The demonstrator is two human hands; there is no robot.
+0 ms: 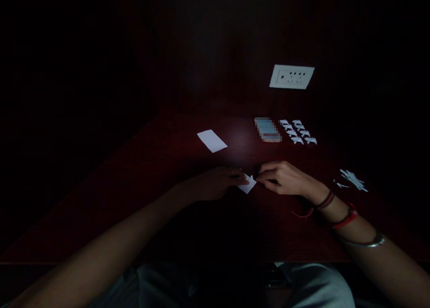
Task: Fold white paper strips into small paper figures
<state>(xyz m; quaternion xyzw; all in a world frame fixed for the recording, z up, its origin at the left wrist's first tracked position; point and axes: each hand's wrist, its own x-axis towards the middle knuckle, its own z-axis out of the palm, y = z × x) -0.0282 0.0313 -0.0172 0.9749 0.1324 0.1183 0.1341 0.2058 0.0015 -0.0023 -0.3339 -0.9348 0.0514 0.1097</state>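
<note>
The small folded paper (247, 189) lies on the dark red bench (161, 156) between the two hands, under the fingertips of the left hand (220, 182) and just left of those of the right hand (285, 178). The left thumb rests across its upper face, with the index finger along its far side; whether they pinch it or only press it down, I cannot tell. The right hand is curled, its thumb and forefinger tips near the paper's right corner, though whether they clamp anything is unclear. Beyond the left hand lies a white sheet (212, 141); farther right are a pixelated phone (267, 130) and two rows of small folded pieces (291, 132), with thin paper strips (354, 180) right of the right hand
</note>
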